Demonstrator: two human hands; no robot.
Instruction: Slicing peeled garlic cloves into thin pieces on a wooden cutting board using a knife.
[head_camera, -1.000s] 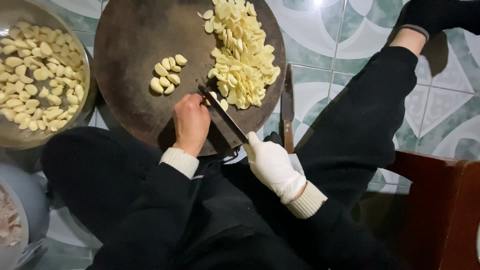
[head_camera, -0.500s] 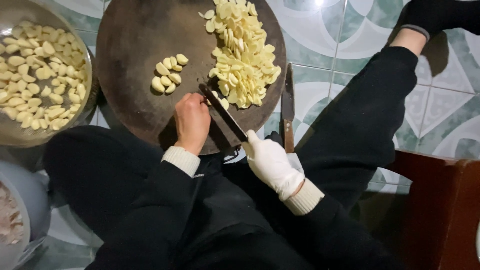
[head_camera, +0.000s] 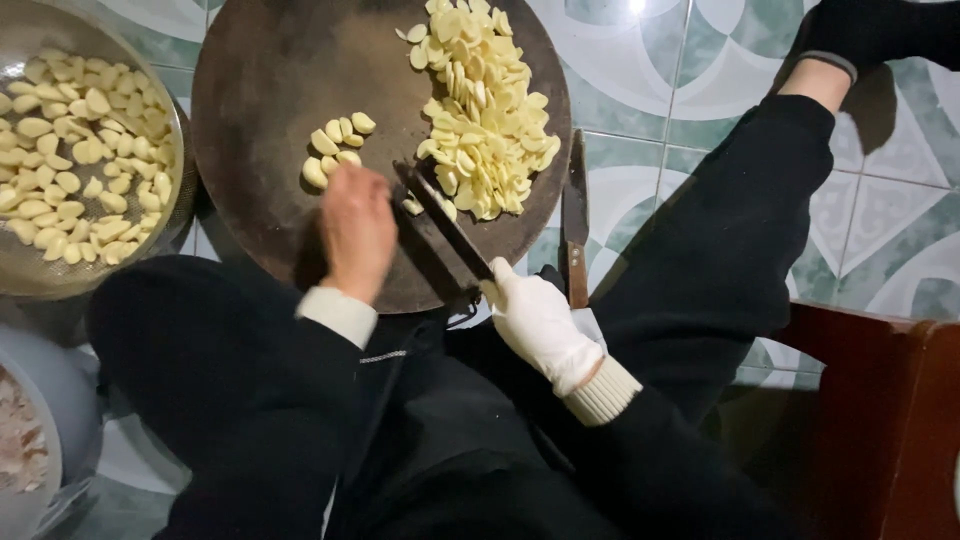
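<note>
Reaching up since before, the bare left hand (head_camera: 356, 228) touches the whole cloves (head_camera: 335, 145) at board (head_camera: 260, 80) centre; gloved right hand (head_camera: 535, 320) grips the knife (head_camera: 445, 222) beside the slices (head_camera: 480, 110).

Round chopping board (head_camera: 270, 60) dark brown. Garlic slices (head_camera: 485, 120) pale yellow, whole peeled cloves (head_camera: 335, 150) creamy. Right hand (head_camera: 535, 320) in white glove, cream ribbed cuff. Trousers (head_camera: 720, 230) black. Floor tiles (head_camera: 880, 220) teal-and-white swirl pattern. Spare knife (head_camera: 575, 215) with brown handle.
</note>
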